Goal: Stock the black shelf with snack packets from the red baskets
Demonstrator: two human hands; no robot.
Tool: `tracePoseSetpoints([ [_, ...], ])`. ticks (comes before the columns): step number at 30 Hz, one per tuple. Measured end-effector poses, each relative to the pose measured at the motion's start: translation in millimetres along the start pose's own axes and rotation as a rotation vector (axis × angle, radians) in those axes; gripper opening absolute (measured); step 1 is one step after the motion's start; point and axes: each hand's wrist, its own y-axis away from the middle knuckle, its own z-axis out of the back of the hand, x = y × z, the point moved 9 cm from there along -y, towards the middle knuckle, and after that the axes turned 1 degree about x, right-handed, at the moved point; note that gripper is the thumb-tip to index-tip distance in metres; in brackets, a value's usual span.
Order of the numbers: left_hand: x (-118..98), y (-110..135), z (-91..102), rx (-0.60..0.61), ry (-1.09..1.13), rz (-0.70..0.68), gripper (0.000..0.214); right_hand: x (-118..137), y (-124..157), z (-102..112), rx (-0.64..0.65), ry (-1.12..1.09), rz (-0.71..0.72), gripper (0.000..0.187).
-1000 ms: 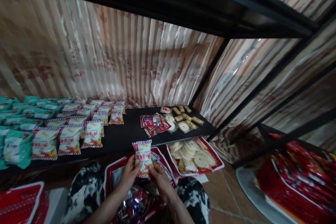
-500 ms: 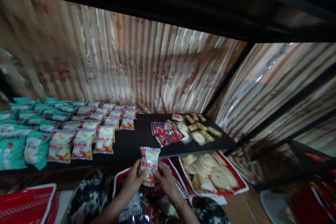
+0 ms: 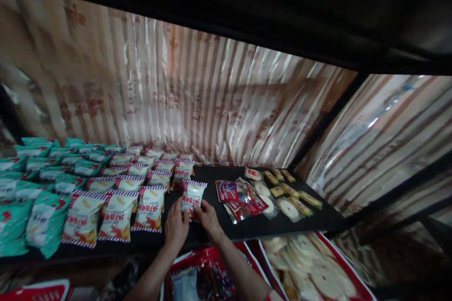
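Between my two hands stands a white and orange snack bag [image 3: 192, 194] with striped edges, upright over the black shelf [image 3: 226, 233]. My left hand [image 3: 177, 223] grips its left side, and my right hand [image 3: 208, 218] closes on its lower right side. Its bottom edge is partly hidden by my fingers, so I cannot tell whether it rests on the shelf. Just left of it, matching snack bags [image 3: 150, 208] stand in rows. Behind it is another such bag [image 3: 183, 169]. Beneath my forearms, a red basket [image 3: 243, 247] holds several dark and pale packets.
Green snack bags [image 3: 45, 221] fill the shelf's left end. To the right lie red packets [image 3: 243, 200], round white packaged pieces [image 3: 289, 208] and small yellow packets [image 3: 310, 199]. Below, another red basket [image 3: 353, 268] holds round pale pieces. A dark upper shelf [image 3: 247, 4] hangs overhead.
Both hands have carried the snack bag from over the basket forward to the shelf, beside the rows of matching bags. The view has shifted slightly closer to the shelf.
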Motion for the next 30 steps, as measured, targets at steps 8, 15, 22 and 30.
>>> tracePoseSetpoints([
  [8,-2.6,-11.5,-1.0,-0.032,-0.002,-0.082,0.060,14.6,-47.1,-23.0,-0.056,0.132,0.117,0.041],
  [15,4.0,-15.4,-7.9,0.008,-0.055,-0.077,0.056,12.4,-64.1,-21.9,-0.126,0.295,0.183,0.033],
  [22,3.1,-15.3,1.9,-0.042,-0.170,-0.072,0.057,4.4,-69.0,-31.0,-0.104,0.109,0.192,0.053],
  [30,1.9,-15.6,6.7,-0.021,-0.216,-0.045,0.055,-3.2,-69.4,-26.7,-0.183,0.201,0.207,0.045],
])
